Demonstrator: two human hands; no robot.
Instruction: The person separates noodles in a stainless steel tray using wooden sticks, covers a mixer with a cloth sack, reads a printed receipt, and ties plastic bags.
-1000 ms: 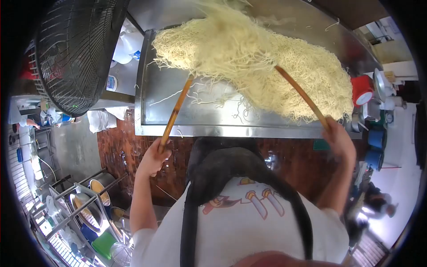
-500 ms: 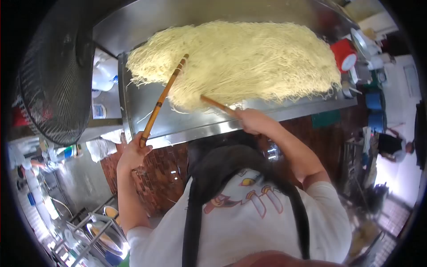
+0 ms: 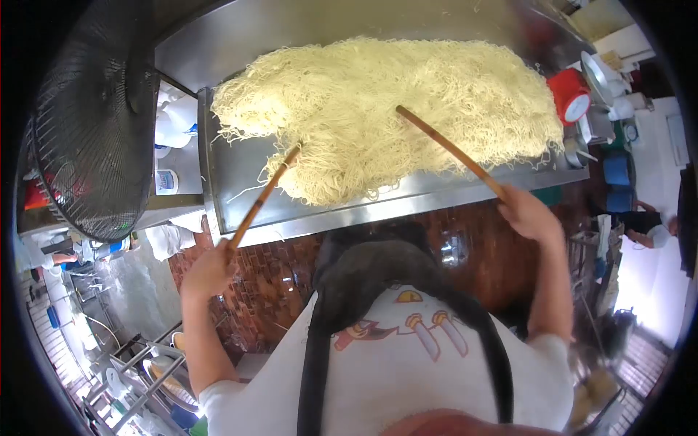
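Observation:
A wide heap of pale yellow noodles covers most of a steel tray table. My left hand is wrapped round the lower end of a long wooden stick with dark bands; its tip touches the noodles near the front left. In my right hand is a second wooden stick, slanting up and left, its tip over the middle of the heap. Whether that tip presses into the noodles I cannot tell. Both hands are closed, just outside the table's front edge.
A large black fan stands close on the left. Beside the table's right end are a red scale and metal bowls. A white cloth hangs at the left. Another person is at the far right.
My right hand has swung right, and its stick now reaches up to the heap's middle. My left hand and stick have drawn back toward me. Noodles at the front bulge closer to the edge.

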